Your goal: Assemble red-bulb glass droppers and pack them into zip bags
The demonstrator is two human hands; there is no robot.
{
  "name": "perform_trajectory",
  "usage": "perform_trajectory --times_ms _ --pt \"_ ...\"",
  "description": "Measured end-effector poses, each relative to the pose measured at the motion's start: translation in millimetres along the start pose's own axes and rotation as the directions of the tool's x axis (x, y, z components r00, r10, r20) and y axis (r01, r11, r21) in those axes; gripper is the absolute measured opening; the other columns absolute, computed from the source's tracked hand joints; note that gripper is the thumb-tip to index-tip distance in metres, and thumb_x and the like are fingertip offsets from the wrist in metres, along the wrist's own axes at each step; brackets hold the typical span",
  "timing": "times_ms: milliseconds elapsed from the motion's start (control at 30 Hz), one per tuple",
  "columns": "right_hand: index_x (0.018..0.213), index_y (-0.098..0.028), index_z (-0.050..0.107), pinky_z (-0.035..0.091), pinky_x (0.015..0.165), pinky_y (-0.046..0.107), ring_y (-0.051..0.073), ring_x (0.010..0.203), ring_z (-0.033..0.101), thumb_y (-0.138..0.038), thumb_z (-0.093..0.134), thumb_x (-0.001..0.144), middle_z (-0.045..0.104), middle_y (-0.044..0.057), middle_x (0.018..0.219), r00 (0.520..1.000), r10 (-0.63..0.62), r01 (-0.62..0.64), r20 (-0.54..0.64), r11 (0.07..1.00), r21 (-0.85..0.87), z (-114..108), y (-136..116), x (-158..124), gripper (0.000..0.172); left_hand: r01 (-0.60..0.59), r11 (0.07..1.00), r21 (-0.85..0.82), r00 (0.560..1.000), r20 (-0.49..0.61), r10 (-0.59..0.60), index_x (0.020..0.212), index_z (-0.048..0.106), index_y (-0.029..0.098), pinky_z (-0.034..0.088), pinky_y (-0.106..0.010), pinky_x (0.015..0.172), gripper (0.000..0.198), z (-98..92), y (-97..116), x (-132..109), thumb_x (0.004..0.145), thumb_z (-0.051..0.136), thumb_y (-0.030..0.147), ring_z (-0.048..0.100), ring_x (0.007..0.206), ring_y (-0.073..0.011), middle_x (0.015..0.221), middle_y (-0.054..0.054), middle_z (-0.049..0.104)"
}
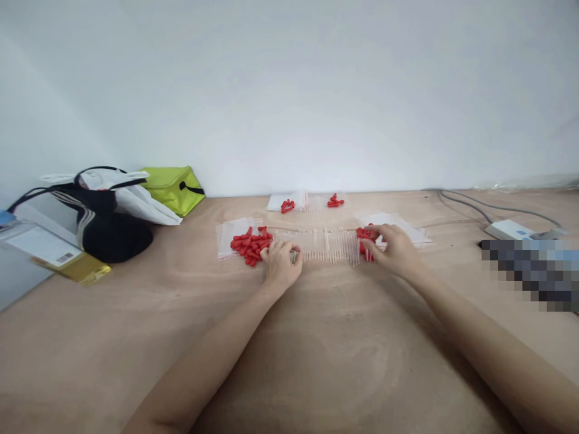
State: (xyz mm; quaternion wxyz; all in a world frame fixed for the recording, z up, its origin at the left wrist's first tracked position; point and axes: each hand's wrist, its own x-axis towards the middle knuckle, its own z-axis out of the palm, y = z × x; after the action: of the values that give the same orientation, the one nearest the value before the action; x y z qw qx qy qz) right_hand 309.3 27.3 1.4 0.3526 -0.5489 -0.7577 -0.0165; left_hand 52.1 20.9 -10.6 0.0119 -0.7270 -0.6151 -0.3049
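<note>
A row of thin, clear plastic sticks [330, 244] lies side by side across the middle of the table. My left hand [284, 264] is at the row's left end, fingers curled down over it; whatever lies under the fingertips is hidden. Just left of that hand is a heap of small red rubber-like pieces [249, 246], partly on a clear plastic bag [226, 238]. At the row's right end, my right hand [392, 248] has thumb and forefinger apart around a smaller red pile [364, 234]. More clear bags [400, 226] lie behind that hand.
Against the wall sit two bags with red pieces [287, 206] [335, 201]. To the left are a black cap [115, 232], a white bag [147, 202], a lime-green pouch [174, 187] and a yellow packet [72, 262]. A power strip [511, 229] with cables and a blurred dark object lie right.
</note>
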Motion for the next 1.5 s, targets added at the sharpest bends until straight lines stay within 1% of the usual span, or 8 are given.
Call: perform_trajectory --times_ms 133,267,567,1033,1200,1300,1400,1500 --pt "0.096 -0.019 0.060 0.034 0.068 0.034 0.021 0.076 0.050 -0.027 0.045 0.080 0.060 0.007 0.078 0.979 -0.202 0.201 -0.022 0.979 -0.032 30 -35 -26 0.024 0.032 0.999 0.035 0.999 0.038 -0.033 0.073 0.060 0.021 0.030 -0.044 0.075 0.008 9.1 6 22 0.070 0.059 0.029 0.048 0.090 -0.0276 0.086 -0.006 0.059" --pt "0.095 -0.020 0.061 0.032 0.068 0.033 0.018 0.072 0.047 -0.025 0.045 0.081 0.060 0.006 0.077 0.956 -0.292 0.293 0.035 0.956 -0.001 36 -47 -40 0.022 -0.032 0.998 0.059 0.995 0.093 0.026 0.070 0.059 0.020 0.029 -0.047 0.078 0.018 24.4 28 38 0.068 0.060 0.038 0.047 0.091 -0.0288 0.085 -0.008 0.059" --pt "0.092 -0.018 0.063 0.032 0.066 0.033 0.018 0.073 0.045 -0.027 0.045 0.082 0.061 0.006 0.079 0.955 -0.291 0.289 0.056 0.957 0.036 33 -45 -37 0.021 0.012 0.983 0.183 0.980 0.193 -0.048 0.072 0.064 0.013 0.028 -0.047 0.081 0.025 48.6 58 59 0.069 0.057 0.037 0.045 0.096 -0.0323 0.093 -0.016 0.059" --pt "0.094 -0.019 0.062 0.033 0.065 0.033 0.019 0.073 0.046 -0.027 0.044 0.083 0.059 0.006 0.076 0.962 -0.271 0.270 0.042 0.963 0.023 36 -43 -36 0.023 0.035 0.974 0.222 0.972 0.218 -0.085 0.081 0.064 0.010 0.029 -0.045 0.079 0.021 45.4 68 65 0.076 0.049 0.024 0.046 0.095 -0.0322 0.094 -0.019 0.059" --pt "0.100 -0.020 0.060 0.033 0.066 0.033 0.019 0.075 0.046 -0.026 0.044 0.083 0.058 0.007 0.081 0.971 -0.239 0.239 0.015 0.971 0.006 38 -39 -36 0.025 -0.157 0.981 0.113 0.980 0.143 0.140 0.086 0.056 0.012 0.034 -0.041 0.079 0.018 9.5 45 47 0.083 0.042 0.023 0.048 0.095 -0.0278 0.095 -0.014 0.058" --pt "0.096 -0.022 0.062 0.032 0.068 0.034 0.019 0.076 0.046 -0.024 0.044 0.083 0.058 0.006 0.082 0.968 -0.250 0.250 0.031 0.968 -0.001 38 -43 -35 0.022 -0.388 0.922 -0.004 0.910 0.154 0.384 0.084 0.053 0.017 0.032 -0.039 0.087 0.015 -9.0 18 22 0.086 0.039 0.019 0.055 0.080 -0.0181 0.082 -0.004 0.062" --pt "0.094 -0.022 0.062 0.033 0.069 0.034 0.018 0.078 0.048 -0.025 0.044 0.083 0.058 0.006 0.083 0.965 -0.260 0.259 0.034 0.965 0.030 39 -49 -33 0.021 -0.497 0.867 -0.039 0.858 0.126 0.498 0.083 0.055 0.019 0.027 -0.041 0.095 0.023 -13.2 -5 -2 0.089 0.034 0.022 0.058 0.069 -0.0137 0.075 -0.001 0.064" --pt "0.094 -0.022 0.061 0.033 0.071 0.033 0.017 0.080 0.050 -0.024 0.043 0.084 0.059 0.005 0.085 0.959 -0.277 0.273 0.053 0.959 0.079 41 -53 -31 0.021 -0.546 0.836 -0.063 0.829 0.106 0.549 0.091 0.058 0.021 0.025 -0.040 0.097 0.027 -9.1 -16 -14 0.090 0.032 0.020 0.060 0.077 -0.0136 0.083 -0.002 0.067"
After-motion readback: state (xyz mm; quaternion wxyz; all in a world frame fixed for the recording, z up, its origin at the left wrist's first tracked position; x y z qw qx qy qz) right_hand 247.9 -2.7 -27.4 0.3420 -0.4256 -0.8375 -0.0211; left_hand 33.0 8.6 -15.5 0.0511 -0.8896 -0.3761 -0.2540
